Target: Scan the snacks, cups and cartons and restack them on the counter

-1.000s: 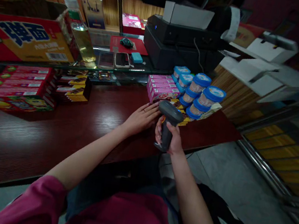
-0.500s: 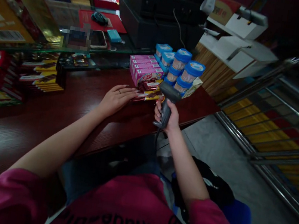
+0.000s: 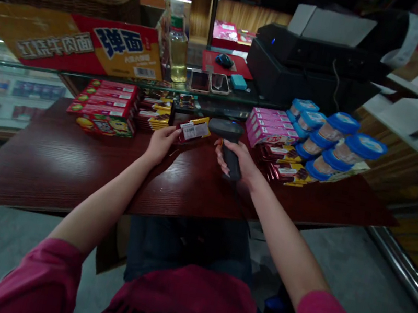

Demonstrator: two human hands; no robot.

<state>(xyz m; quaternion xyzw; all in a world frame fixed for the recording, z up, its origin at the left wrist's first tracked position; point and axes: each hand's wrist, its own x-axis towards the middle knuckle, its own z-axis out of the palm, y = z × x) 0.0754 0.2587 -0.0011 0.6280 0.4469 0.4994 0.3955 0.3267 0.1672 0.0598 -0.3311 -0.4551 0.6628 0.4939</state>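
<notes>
My left hand (image 3: pixel 161 144) pinches the left end of a wrapped chocolate bar (image 3: pixel 196 131), its pale label side turned up and yellow at the far end. My right hand (image 3: pixel 240 160) is wrapped round the grip of a dark barcode scanner (image 3: pixel 229 149), whose head is close to the bar's right end. Left of the bar lie stacked chocolate bars (image 3: pixel 154 115) and a row of red boxes (image 3: pixel 107 111). To the right are more chocolate bars (image 3: pixel 285 163), pink boxes (image 3: pixel 271 127) and stacked blue-lidded tubs (image 3: pixel 336 139).
Behind the wooden counter (image 3: pixel 84 163) runs a glass shelf with a noodle carton (image 3: pixel 91 45), a bottle of yellow liquid (image 3: pixel 177 53), two phones (image 3: pixel 219 84) and a mouse (image 3: pixel 224 61). A black machine (image 3: pixel 309 72) stands at the back right.
My view has swung left. My left hand has moved from the bars beside the pink boxes and now holds one up leftward. The scanner has also come left with my right hand.
</notes>
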